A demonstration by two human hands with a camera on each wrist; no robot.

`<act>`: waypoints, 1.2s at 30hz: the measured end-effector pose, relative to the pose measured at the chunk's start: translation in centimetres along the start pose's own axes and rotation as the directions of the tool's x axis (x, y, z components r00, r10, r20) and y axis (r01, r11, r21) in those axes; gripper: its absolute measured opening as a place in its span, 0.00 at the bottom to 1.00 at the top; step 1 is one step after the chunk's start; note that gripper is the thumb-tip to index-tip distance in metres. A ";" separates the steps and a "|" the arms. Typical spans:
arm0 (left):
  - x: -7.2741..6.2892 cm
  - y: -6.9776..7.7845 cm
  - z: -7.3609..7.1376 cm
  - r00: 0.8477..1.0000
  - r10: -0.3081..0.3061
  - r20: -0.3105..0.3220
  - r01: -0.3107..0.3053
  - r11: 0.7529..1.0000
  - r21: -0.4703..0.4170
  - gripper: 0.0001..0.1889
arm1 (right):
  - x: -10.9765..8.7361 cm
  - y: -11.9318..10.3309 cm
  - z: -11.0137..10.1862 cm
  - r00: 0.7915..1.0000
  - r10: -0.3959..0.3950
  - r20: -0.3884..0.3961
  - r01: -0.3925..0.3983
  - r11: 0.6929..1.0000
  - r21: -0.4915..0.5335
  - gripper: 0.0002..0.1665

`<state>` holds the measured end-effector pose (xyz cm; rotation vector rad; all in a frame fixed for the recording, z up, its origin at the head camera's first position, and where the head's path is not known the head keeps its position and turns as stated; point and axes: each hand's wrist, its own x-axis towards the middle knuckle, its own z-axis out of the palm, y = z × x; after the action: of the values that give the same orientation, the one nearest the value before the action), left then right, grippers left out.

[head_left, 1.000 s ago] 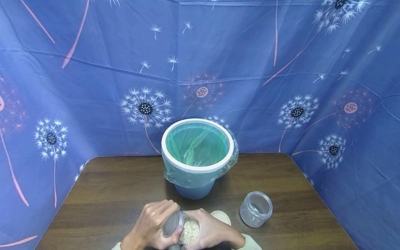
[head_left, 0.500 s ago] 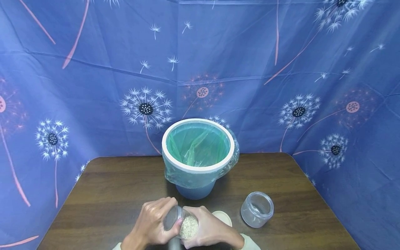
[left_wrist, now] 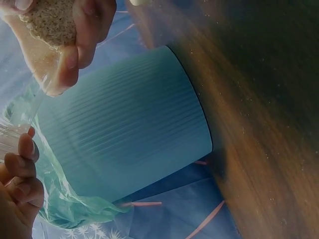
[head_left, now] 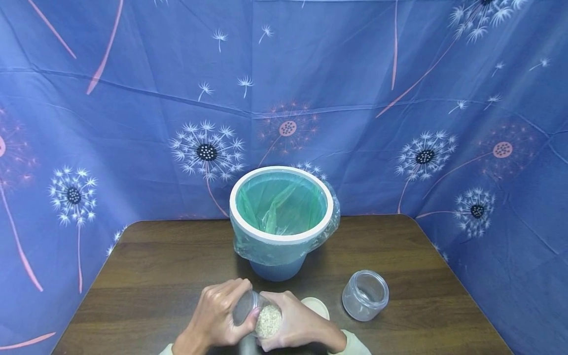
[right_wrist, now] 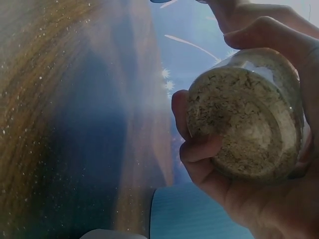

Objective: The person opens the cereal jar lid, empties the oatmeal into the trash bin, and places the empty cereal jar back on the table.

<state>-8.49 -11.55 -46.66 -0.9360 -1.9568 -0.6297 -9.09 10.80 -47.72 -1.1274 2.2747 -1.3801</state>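
At the front of the table, my right hand (head_left: 295, 320) grips a jar of pale flaky grain (head_left: 268, 322), its fingers curled round the see-through wall. The right wrist view looks at the round end of this jar (right_wrist: 239, 119), with grain packed behind it and a fingertip across it. Close beside it, my left hand (head_left: 217, 313) holds a transparent round container (head_left: 242, 309) tilted toward the grain jar. The two rims lie right by each other, and the left thumb reaches over to the grain jar's edge. In the left wrist view, left fingers (left_wrist: 22, 186) curl at a ribbed transparent edge.
Behind the hands stands a blue-green bin (head_left: 277, 271) with a white rim and a green plastic liner. A cream round lid (head_left: 316, 307) lies right of the right hand, and a transparent jar (head_left: 365, 296) stands further right. Patterned blue cloth (head_left: 284, 74) hangs behind the wooden table (head_left: 155, 276).
Very little: both hands keep their holds and nearly the same place. The left hand and its container have tilted slightly, and the head view has shifted a touch.
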 end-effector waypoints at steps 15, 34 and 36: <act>0.0 0.0 0.1 1.000 -0.007 -0.009 0.007 1.000 0.006 0.20 | -0.2 -0.1 0.2 0.999 0.003 -0.033 -0.003 1.000 -0.015 0.29; 0.0 0.3 0.3 0.964 -0.249 0.092 0.245 0.968 0.056 0.12 | 0.3 0.4 -0.2 0.992 0.007 -0.123 -0.035 0.974 -0.222 0.29; -0.1 0.4 0.4 0.963 -0.253 0.097 0.248 0.967 0.058 0.12 | 0.2 0.4 -0.1 0.993 0.014 -0.120 -0.040 0.975 -0.218 0.29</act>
<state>-8.36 -11.10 -46.90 -0.7099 -2.1944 -0.6867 -9.50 10.80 -47.94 -1.0993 2.5701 -1.2376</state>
